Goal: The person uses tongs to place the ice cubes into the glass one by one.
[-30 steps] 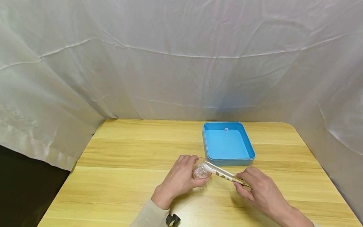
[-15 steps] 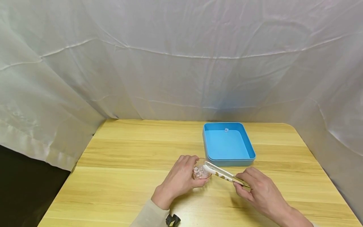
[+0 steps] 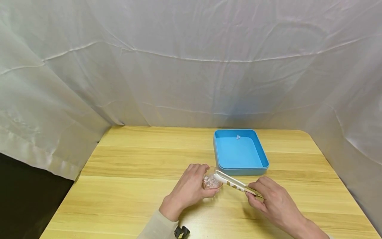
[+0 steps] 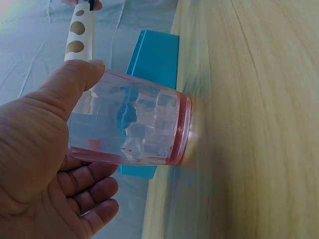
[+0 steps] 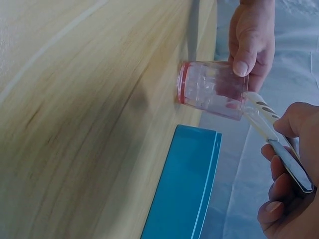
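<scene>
My left hand [image 3: 191,184] grips a clear plastic cup [image 4: 114,124] near its rim, thumb on one side and fingers on the other. The cup has a pinkish-red band at its base and stands upright on the table. Several clear ice-like cubes [image 4: 149,119] lie in its lower part. With my right hand [image 3: 276,199] I hold a pair of tongs [image 3: 235,183], white with gold-brown spots. The tips of the tongs reach inside the cup's mouth, above the cubes. Whether they pinch a cube cannot be made out.
Just behind the cup stands a square blue tray [image 3: 242,171] with raised walls. One small clear cube [image 3: 238,137] lies in it by the far wall. A wooden table [image 3: 134,159] lies beneath, and a pale grey curtain [image 3: 191,83] hangs around its back and sides.
</scene>
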`<state>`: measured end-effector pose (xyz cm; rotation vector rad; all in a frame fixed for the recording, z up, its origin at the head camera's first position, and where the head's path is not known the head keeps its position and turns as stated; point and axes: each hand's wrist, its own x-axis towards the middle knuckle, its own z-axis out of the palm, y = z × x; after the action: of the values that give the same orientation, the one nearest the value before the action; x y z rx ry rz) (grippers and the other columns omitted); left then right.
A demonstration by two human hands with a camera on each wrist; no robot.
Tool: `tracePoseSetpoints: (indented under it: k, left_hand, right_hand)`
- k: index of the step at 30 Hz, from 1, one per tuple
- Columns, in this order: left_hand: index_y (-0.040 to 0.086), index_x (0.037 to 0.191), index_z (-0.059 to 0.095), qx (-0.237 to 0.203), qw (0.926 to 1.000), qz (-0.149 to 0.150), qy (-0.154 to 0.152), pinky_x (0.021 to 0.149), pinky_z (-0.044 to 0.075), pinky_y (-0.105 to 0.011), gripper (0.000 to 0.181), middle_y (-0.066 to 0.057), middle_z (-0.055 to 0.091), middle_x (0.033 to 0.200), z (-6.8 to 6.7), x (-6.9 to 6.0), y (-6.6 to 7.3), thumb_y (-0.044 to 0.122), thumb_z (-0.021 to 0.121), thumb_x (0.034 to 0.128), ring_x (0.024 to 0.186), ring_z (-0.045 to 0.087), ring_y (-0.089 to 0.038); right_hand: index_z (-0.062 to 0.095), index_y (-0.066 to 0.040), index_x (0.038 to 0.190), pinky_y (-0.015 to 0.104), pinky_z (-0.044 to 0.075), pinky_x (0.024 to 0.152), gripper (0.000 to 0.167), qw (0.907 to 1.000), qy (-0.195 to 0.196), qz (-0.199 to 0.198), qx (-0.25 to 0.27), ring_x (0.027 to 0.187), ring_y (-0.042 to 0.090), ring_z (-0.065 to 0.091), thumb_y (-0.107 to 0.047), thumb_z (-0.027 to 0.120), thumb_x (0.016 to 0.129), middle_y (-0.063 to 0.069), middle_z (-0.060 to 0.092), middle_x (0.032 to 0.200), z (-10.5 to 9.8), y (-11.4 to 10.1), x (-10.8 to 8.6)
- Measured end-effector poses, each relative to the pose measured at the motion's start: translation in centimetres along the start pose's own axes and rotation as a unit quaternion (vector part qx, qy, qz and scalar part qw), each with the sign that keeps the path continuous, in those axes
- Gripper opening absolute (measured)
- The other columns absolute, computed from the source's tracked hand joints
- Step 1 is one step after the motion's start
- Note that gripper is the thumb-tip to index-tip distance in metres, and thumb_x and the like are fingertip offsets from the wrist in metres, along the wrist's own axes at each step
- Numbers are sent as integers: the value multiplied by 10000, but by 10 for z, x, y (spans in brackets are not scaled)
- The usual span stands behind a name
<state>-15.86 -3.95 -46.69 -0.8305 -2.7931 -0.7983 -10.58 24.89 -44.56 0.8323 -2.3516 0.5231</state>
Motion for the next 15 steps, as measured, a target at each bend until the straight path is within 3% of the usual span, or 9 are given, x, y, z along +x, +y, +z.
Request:
tracePoseSetpoints:
  k: [6,15]
  left_hand:
    - [62,1368,614,6,10000,31,55,986,518,-325,746,-55,683,1221,0,0,1,532,843,837,1108,581,-181]
    - [70,1404,588,155,9998,65,70,1045,510,-350,826,-41,661,1259,1,1,0,583,851,813,1158,575,-188]
  right_hand:
    - [730,-164,888,127,400,589,481,10000,48,-11,-14,742,-24,452,-490,445,1097,-156,575,828,1,0,-1]
    - [738,-169,898,129,415,592,362,9999,98,-18,63,744,-15,472,-418,541,1072,-158,589,836,2,1,-2]
